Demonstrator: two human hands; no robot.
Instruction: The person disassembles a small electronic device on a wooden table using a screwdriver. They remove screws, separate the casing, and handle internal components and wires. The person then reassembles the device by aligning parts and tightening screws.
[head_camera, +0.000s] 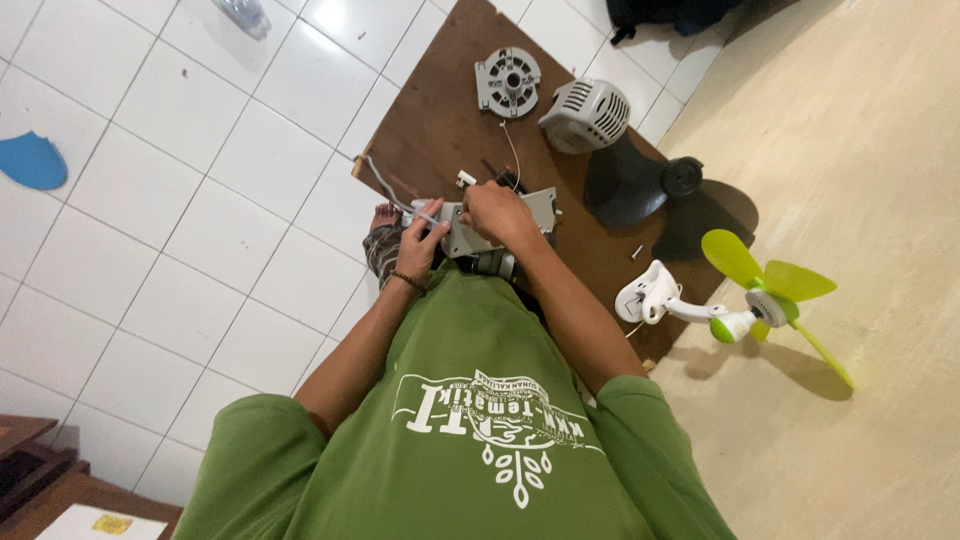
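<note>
Your left hand (418, 243) is curled around the near end of the grey motor housing (470, 228), fingers closed on it, and your right hand (497, 212) presses down on top, fingers bent over the piece, though what they pinch, if anything, I cannot tell. The housing sits on the brown board (440, 120), right in front of you. Further up the board lie a round grey cover plate (508, 82) and a ribbed grey motor shell (586, 115). To the right, a black fan base (635, 180), then a white stand with lime-green blades (765, 285). A blue scrap (32, 162) lies on the white tiles.
</note>
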